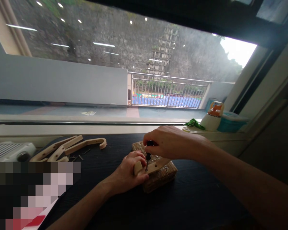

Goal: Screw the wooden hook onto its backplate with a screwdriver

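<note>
My right hand is closed round the dark handle of a screwdriver, which points down. Its tip meets a light wooden hook near a hole; I cannot make out whether a screw sits under it. With fingers wrapped round the curved end, my left hand presses the hook down. Beneath the hook lies a brown block wrapped in shiny clear film, resting on the dark table. Part of the hook is hidden behind my right hand.
Several loose wooden hooks lie at the left, with screws beside them. A white ridged appliance stands at the far left. On the windowsill are a green cloth, a white and orange container and a teal box.
</note>
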Action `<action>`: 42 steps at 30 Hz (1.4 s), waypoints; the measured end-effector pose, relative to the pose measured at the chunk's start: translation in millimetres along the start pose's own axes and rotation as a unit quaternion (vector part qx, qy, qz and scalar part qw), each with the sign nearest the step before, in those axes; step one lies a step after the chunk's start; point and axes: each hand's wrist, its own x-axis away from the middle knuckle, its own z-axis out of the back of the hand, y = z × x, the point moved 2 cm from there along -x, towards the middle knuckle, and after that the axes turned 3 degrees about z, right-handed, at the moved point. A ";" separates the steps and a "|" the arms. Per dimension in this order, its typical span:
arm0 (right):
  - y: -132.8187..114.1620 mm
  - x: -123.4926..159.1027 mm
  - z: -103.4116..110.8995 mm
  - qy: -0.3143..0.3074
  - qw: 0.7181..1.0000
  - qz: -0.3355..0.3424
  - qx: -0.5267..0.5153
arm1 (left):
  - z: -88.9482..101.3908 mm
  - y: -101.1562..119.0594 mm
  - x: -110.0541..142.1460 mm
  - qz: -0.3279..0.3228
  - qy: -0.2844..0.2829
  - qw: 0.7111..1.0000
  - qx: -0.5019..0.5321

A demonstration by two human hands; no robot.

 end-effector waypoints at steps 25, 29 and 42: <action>-5.5 2.5 2.8 -0.047 0.998 0.029 -0.018 | 1.2 1.3 -0.9 0.004 -0.006 1.000 0.026; -4.1 3.0 2.3 -0.053 0.997 0.038 -0.042 | 1.0 1.1 -1.2 0.007 -0.004 1.000 0.029; -3.3 0.2 -7.1 -0.017 1.000 0.007 -0.019 | 0.9 2.1 -1.3 0.017 -0.011 0.999 0.027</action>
